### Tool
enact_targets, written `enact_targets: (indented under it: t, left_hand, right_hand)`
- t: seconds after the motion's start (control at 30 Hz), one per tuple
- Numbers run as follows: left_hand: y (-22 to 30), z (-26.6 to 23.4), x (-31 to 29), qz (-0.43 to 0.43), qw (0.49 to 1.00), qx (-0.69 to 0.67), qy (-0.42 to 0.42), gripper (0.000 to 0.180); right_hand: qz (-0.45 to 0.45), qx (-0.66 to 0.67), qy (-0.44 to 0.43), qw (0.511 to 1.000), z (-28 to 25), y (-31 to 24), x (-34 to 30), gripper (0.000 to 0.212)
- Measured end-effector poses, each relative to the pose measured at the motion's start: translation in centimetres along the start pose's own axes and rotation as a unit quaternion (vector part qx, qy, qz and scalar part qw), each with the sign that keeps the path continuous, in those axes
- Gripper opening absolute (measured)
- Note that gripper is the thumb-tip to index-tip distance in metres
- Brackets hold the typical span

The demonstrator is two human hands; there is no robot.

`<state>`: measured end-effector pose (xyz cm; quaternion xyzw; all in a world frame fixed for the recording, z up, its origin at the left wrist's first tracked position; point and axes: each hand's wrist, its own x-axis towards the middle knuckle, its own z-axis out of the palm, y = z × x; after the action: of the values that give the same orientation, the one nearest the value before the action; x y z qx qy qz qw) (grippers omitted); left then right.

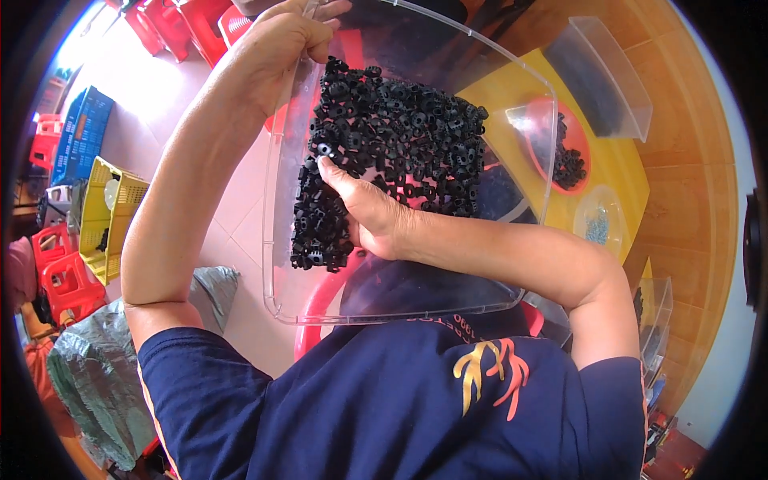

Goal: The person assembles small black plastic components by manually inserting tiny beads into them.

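A large clear plastic bin [276, 232] lies in front of me, tilted, with many small black plastic parts [400, 120] that look like little toothed wheels or rings. My left hand [296, 36] is closed over the bin's far left rim. Inside, my right hand [372, 208] rests among the parts, its thumb stretched out and apart. Its other fingers are mostly hidden behind the hand and the pieces. Close to the thumb tip sits one part with a shiny pale centre [325, 150]. Some parts are heaped left of this hand, the rest spread beyond it.
On a yellow table [616, 172] at right stand a red bowl [582, 140] of black parts, a clear cup [598, 230] with small bluish pieces, and a clear box [600, 80]. Left on the floor are a yellow basket [100, 212], a blue crate [84, 132] and red stools [68, 276].
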<state>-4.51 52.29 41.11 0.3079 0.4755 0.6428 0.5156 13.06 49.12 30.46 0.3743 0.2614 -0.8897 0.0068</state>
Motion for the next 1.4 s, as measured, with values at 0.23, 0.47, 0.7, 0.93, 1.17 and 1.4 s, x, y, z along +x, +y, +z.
enact_targets:
  t: [0.23,0.47,0.7,0.93,1.17,1.4]
  left_hand:
    - [0.5,0.8,-0.1,-0.012,0.998,0.059,0.024,0.076]
    - [-0.4,-1.7,1.0,0.017,0.993,0.115,-0.031,0.078]
    - [0.1,1.5,1.6,-0.007,0.999,0.038,0.006,0.08]
    - [-1.8,3.8,1.8,0.003,1.0,0.028,0.003,0.093]
    - [-1.5,4.8,1.6,-0.002,1.0,0.03,-0.008,0.095]
    - [-1.5,5.4,1.7,0.002,1.0,0.024,0.009,0.096]
  right_hand:
    - [0.074,0.046,-0.109,0.99,0.1,0.2,-0.6,0.046]
    - [0.085,0.038,-0.109,0.99,1.0,-2.2,-2.7,0.042]
    - [0.024,0.196,-0.125,0.972,-0.3,-5.3,-6.2,0.037]
    - [-0.089,0.29,-0.199,0.932,-2.8,-11.9,-12.4,0.035]
    - [-0.221,0.409,-0.231,0.854,-7.4,-21.6,-20.0,0.025]
    - [-0.386,0.485,-0.037,0.784,-20.1,-25.7,-20.6,0.024]
